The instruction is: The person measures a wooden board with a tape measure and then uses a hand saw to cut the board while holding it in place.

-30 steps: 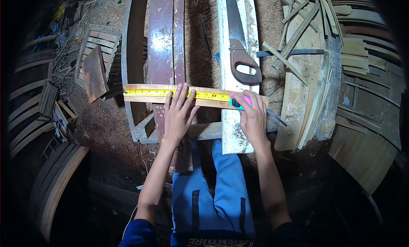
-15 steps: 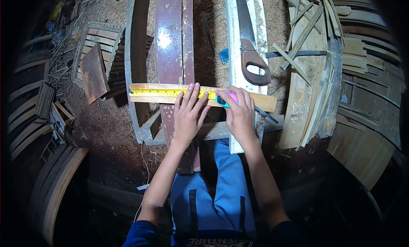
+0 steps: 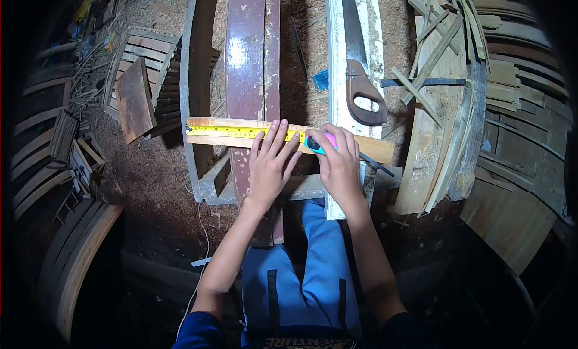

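Wood shavings lie on the floor point(image 3: 307, 24), under a purple plank point(image 3: 245, 78) and a white plank point(image 3: 338, 78). The left hand point(image 3: 270, 165) has its fingers spread and laid across the tape point(image 3: 226, 131) and the board point(image 3: 378, 149), without gripping. The right hand point(image 3: 342, 168) is curled closely around the case point(image 3: 312, 143); by it sticks out a dark stick point(image 3: 378, 165), and I cannot tell whether it is held. The tape goes leftward from the case, its long axis along the board, which crosses both planks. The board's left end reaches the grey beam point(image 3: 192, 78); its right end is near the wood pile point(image 3: 424, 162). Ahead of the right hand lies the saw point(image 3: 365, 91); between the planks is a gap.
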`<state>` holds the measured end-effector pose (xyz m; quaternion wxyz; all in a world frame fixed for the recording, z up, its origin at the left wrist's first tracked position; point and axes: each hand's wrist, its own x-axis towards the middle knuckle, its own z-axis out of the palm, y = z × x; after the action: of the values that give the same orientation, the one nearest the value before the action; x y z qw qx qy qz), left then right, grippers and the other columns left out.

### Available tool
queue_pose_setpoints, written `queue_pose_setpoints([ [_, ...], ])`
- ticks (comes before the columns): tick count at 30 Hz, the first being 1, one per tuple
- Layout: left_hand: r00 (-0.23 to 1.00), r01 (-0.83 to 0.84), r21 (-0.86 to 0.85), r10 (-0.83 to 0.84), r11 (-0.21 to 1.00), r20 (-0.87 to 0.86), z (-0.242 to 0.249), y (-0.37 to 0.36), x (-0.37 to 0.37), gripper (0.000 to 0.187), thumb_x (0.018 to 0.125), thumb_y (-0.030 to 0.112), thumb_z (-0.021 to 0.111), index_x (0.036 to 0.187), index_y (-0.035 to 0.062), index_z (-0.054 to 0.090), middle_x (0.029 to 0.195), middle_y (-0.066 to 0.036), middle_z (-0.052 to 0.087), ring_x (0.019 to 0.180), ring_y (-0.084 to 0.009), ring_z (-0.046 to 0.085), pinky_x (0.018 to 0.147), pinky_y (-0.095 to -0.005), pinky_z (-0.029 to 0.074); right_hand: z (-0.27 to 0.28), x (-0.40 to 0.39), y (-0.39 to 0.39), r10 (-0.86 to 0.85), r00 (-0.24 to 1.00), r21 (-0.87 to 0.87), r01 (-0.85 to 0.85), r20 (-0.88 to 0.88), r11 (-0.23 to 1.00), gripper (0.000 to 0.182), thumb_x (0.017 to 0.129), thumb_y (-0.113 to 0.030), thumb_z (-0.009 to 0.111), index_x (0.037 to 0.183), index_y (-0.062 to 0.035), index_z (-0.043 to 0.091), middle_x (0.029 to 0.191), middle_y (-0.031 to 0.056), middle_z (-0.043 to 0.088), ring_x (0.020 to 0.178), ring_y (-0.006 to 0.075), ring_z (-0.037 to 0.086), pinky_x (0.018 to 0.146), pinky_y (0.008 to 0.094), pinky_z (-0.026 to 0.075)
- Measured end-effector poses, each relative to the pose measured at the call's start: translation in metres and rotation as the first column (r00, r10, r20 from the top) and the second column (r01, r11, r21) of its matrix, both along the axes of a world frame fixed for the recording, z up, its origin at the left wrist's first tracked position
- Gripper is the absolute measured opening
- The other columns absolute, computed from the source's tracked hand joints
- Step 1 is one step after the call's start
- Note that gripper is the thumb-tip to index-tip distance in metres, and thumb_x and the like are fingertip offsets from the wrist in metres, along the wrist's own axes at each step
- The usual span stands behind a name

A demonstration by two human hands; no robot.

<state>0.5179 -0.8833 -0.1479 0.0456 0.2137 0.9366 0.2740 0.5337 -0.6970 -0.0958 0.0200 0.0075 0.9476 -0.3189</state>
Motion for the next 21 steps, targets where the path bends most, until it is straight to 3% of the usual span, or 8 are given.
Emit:
queue_pose_setpoints([
  [5, 1.000, 0.005, 0.000, -0.005, 1.000, 0.006, -0.001, -0.001, 0.000, 0.044, 0.100, 0.030, 0.072, 0.141, 0.0151, 0.070, 0.163, -0.015, 0.050, 0.155, -0.0305, 0.042, 0.124, -0.0509, 0.028, 0.000, 0.001, 0.002, 0.025, 1.000, -0.001, -0.025, -0.001, 1.000, 0.054, 0.087, 0.000, 0.071, 0.137, -0.0163, 0.066, 0.134, 0.0096, 0.059, 0.127, 0.0340, 0.054, 0.109, 0.0508, 0.041],
  [8, 1.000, -0.006, -0.002, 0.006, 1.000, 0.009, -0.003, 0.000, 0.003, 0.044, 0.100, 0.030, 0.072, 0.141, 0.0153, 0.070, 0.163, -0.015, 0.050, 0.155, -0.0307, 0.042, 0.125, -0.0510, 0.028, 0.008, -0.002, 0.001, -0.006, 0.999, 0.002, 0.006, 0.032, 1.000, 0.052, 0.089, -0.007, 0.074, 0.140, -0.0154, 0.065, 0.134, 0.0090, 0.060, 0.126, 0.0326, 0.055, 0.109, 0.0502, 0.041],
  [13, 1.000, -0.018, -0.003, 0.018, 1.000, 0.005, -0.002, 0.000, 0.004, 0.044, 0.100, 0.030, 0.072, 0.141, 0.0156, 0.070, 0.163, -0.015, 0.049, 0.155, -0.0309, 0.042, 0.125, -0.0509, 0.027, 0.013, -0.005, 0.015, 0.021, 1.000, 0.013, -0.021, 0.001, 1.000, 0.054, 0.093, -0.036, 0.077, 0.140, -0.0122, 0.066, 0.134, 0.0110, 0.063, 0.127, 0.0314, 0.056, 0.109, 0.0474, 0.041],
  [16, 1.000, -0.020, -0.006, 0.020, 1.000, 0.007, -0.001, 0.002, 0.004, 0.043, 0.100, 0.029, 0.072, 0.141, 0.0157, 0.070, 0.163, -0.015, 0.050, 0.155, -0.0308, 0.041, 0.125, -0.0508, 0.027, 0.017, -0.012, 0.026, 0.012, 1.000, -0.083, -0.009, 0.026, 0.997, 0.056, 0.093, -0.040, 0.077, 0.138, -0.0096, 0.067, 0.133, 0.0126, 0.064, 0.126, 0.0328, 0.057, 0.109, 0.0467, 0.041],
  [21, 0.999, -0.029, 0.005, 0.029, 1.000, 0.028, 0.002, 0.002, 0.003, 0.043, 0.099, 0.028, 0.072, 0.141, 0.0154, 0.070, 0.163, -0.015, 0.049, 0.155, -0.0309, 0.041, 0.126, -0.0509, 0.026, 0.017, -0.017, 0.026, 0.031, 0.999, -0.093, -0.027, 0.044, 0.995, 0.057, 0.093, -0.041, 0.078, 0.138, -0.0077, 0.066, 0.133, 0.0132, 0.064, 0.125, 0.0336, 0.058, 0.108, 0.0469, 0.042],
])
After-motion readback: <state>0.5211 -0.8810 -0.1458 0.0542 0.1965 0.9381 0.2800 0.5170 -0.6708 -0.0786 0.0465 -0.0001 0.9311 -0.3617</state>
